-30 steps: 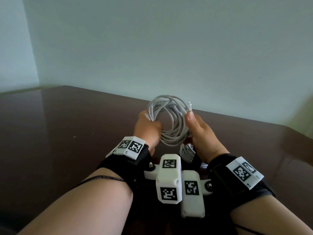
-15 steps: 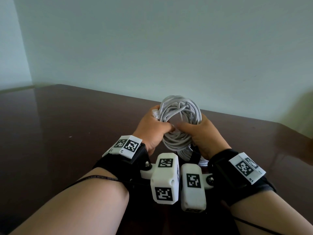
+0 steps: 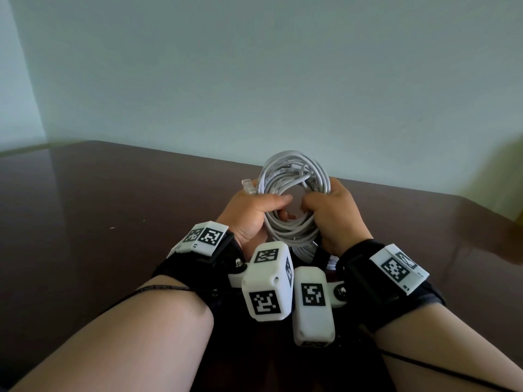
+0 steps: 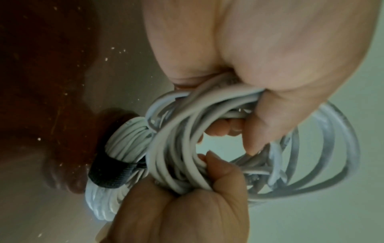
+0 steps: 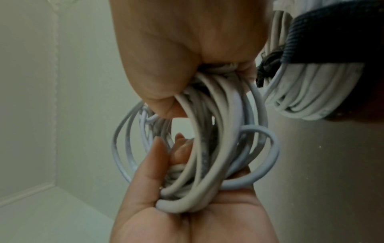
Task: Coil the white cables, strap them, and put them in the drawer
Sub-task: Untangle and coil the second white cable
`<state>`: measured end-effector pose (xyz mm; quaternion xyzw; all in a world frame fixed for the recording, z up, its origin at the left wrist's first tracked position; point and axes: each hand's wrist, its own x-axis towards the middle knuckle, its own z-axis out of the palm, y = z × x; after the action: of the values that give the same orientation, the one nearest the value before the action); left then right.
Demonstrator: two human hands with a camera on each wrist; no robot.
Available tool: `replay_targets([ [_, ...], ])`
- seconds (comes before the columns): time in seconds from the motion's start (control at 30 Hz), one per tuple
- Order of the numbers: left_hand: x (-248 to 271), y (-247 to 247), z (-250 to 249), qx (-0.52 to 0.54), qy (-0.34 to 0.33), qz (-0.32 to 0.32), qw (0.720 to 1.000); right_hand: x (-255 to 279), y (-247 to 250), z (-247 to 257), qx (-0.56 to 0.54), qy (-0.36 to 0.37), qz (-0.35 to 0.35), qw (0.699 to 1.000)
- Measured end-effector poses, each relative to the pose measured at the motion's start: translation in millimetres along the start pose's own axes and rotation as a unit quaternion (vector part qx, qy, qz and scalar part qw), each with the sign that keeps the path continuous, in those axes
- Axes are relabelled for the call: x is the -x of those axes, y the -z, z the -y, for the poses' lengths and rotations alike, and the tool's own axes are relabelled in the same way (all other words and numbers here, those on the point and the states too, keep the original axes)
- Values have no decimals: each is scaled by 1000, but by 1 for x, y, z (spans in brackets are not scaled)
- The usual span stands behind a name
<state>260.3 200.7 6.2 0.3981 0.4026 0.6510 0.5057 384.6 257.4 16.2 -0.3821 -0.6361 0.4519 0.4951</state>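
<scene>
Head view: a person's left hand [image 3: 249,213] and right hand [image 3: 334,213] both clamp a loose coil of white cable [image 3: 294,176], held upright above the dark tabletop [image 3: 85,207] toward its far edge, by the wall. A second ago the coil hung wider between fingertips, the right thumb pinching a connector at its top right; half a second ago the right hand reached across the loops. Now both sets of fingers are curled through the coil's opening, gathering the strands into a tighter ring, and a clear plug [image 3: 249,185] juts from the coil's upper left above the left thumb. By the look of it, coiling is all but done and strapping comes next; no loose strap or drawer is in view.

The ring stands on edge, its opening facing the camera and the wall, slightly taller than wide, long axis roughly vertical.

Left wrist view shows a second bundle [image 4: 124,141] of white cable already bound by a black strap [image 4: 110,172], lying on the tabletop just below the hands, near the edge closest to the person.
</scene>
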Motion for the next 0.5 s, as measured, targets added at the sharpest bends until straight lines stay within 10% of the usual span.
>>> replay_targets([
  [0.5, 19, -51, -9, 19, 66, -15, 998, 17, 35, 14, 27, -30, -37, 998],
])
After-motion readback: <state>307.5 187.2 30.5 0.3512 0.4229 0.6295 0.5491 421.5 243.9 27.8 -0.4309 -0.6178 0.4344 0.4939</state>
